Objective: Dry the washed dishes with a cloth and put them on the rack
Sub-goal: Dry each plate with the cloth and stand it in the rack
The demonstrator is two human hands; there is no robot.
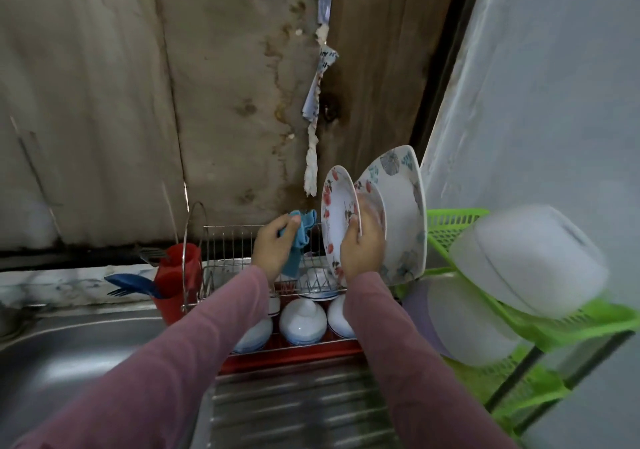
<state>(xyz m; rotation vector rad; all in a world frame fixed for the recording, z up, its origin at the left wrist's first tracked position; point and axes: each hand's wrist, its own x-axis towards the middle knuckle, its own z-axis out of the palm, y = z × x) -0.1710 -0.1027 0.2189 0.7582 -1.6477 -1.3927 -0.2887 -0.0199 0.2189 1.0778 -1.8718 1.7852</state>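
Note:
A white plate with red flowers (337, 216) stands on edge over the wire dish rack (228, 240), and my right hand (362, 244) grips its right rim. Behind it lean a second red-flowered plate (375, 202) and a large square plate with grey-blue leaves (401, 213). My left hand (275, 247) holds a blue cloth (301, 237) just left of the plate, above the rack. Several white bowls (303, 320) sit upside down on the rack's lower level.
A red cutlery cup (176, 275) with blue forks hangs at the rack's left end. The steel sink (69, 355) and its ribbed drainboard (294, 407) lie in front. A green plastic shelf (561, 327) at the right carries white containers (530, 261).

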